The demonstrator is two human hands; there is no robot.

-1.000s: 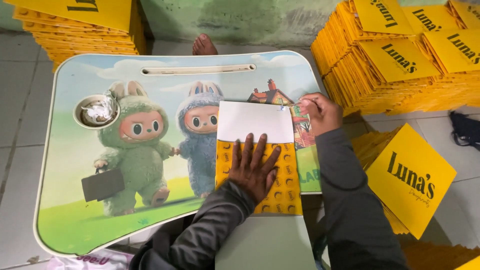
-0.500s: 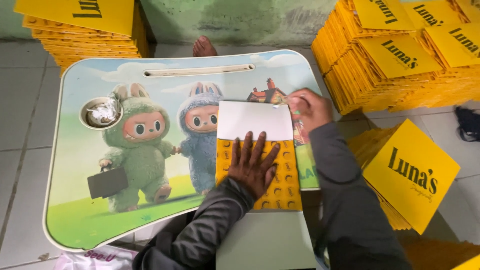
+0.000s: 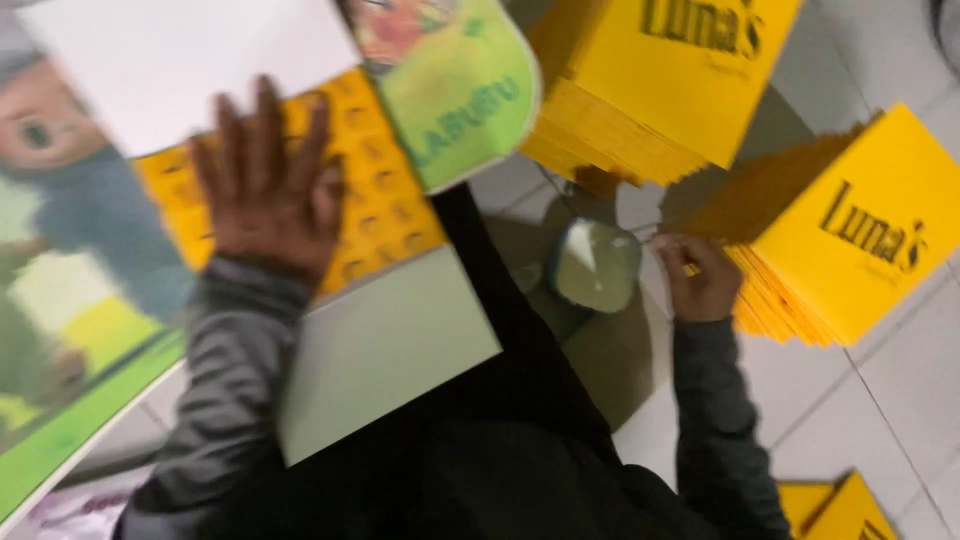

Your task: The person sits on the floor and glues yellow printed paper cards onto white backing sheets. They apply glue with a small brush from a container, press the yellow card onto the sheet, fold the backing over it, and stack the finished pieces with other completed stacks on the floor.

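My left hand (image 3: 268,185) lies flat, fingers spread, on a yellow patterned sheet (image 3: 385,205) with a white flap (image 3: 180,60), on a cartoon-printed lap table (image 3: 465,100). A pale card (image 3: 385,350) sticks out below the sheet over my lap. My right hand (image 3: 700,280) is down at my right side, fingers curled at the edge of a stack of yellow printed sheets (image 3: 850,240), next to a small round pale container (image 3: 597,265) on the floor. The frame is blurred, so I cannot make out what the fingers pinch.
Another pile of yellow sheets (image 3: 660,90) stands behind the container. More yellow sheets (image 3: 835,510) lie at the bottom right on the white tiled floor (image 3: 890,400). My dark-clothed legs fill the lower middle.
My right hand has left the top right of the sheet on the table and dropped to the yellow stack at my right. The view has swung right and down. My left hand stays flat.
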